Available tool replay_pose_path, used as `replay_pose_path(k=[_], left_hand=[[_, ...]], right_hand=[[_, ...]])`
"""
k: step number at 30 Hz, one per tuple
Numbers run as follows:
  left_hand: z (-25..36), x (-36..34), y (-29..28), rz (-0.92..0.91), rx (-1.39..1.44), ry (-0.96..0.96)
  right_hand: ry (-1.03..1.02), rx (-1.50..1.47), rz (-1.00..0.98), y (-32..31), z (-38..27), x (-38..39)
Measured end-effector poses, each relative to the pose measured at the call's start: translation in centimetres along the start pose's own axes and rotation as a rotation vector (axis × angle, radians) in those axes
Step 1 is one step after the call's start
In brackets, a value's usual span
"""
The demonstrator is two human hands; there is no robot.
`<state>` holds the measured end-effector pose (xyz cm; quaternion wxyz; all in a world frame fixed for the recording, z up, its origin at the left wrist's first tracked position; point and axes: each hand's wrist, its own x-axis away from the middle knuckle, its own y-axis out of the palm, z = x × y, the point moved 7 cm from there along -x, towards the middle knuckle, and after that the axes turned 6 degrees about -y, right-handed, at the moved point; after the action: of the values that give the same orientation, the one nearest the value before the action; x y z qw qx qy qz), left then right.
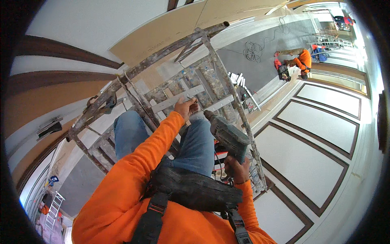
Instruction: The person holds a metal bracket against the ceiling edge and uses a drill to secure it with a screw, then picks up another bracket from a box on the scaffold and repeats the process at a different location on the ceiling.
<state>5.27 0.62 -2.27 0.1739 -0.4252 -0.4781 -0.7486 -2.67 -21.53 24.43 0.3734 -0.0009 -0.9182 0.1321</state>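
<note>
Head view: the right hand point(237, 170) grips the drill point(229, 132) by its handle, body just beside the scaffold's right rail point(222, 67), leaving little room on that side. A gap parts its tip from the left hand point(186, 109), whose fingers curl above the slatted platform point(191, 77); whether they pinch something small, I cannot tell. Beyond the rail, grey floor point(262, 38) stretches toward a co-worker point(304, 61), well apart.

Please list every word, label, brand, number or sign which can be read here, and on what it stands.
Long tan flat board: faint dark printing, too small and blurred to read.
Dark grey power drill in the right hand: no legible marking.
Nothing else is readable.
</note>
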Motion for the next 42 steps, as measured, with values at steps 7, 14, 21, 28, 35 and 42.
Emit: replay_pose_path(k=[7, 14, 21, 28, 35, 42], left_hand=[[-3.1, -1.9, 0.2, -0.045, 0.055, -0.238], [-4.8, -2.6, 0.8, -0.09, 0.302, -0.343], [-4.6, -4.3, -0.2, -0.267, 0.201, -0.263], [-5.3, -5.9, 0.1, -0.369, 0.265, -0.29], [-2.8, -3.1, 1.8, -0.197, 0.054, -0.2], [-1.2, -1.8, 1.4, -0.492, -0.043, -0.267]], right_hand=[[-0.026, 0.008, 0.009, 0.5, -0.4, -0.2], [-0.029, 0.139, -0.002, 1.2, -0.1, -0.6], [0.034, 0.044, -0.001, 2.1, 0.5, -0.5], [-0.012, 0.155, -0.014, 2.0, 0.3, -0.4], [-0.009, 0.07, -0.268, 3.5, 0.0, 0.5], [-0.1, 0.017, -0.269, 4.2, 0.1, 0.4]])
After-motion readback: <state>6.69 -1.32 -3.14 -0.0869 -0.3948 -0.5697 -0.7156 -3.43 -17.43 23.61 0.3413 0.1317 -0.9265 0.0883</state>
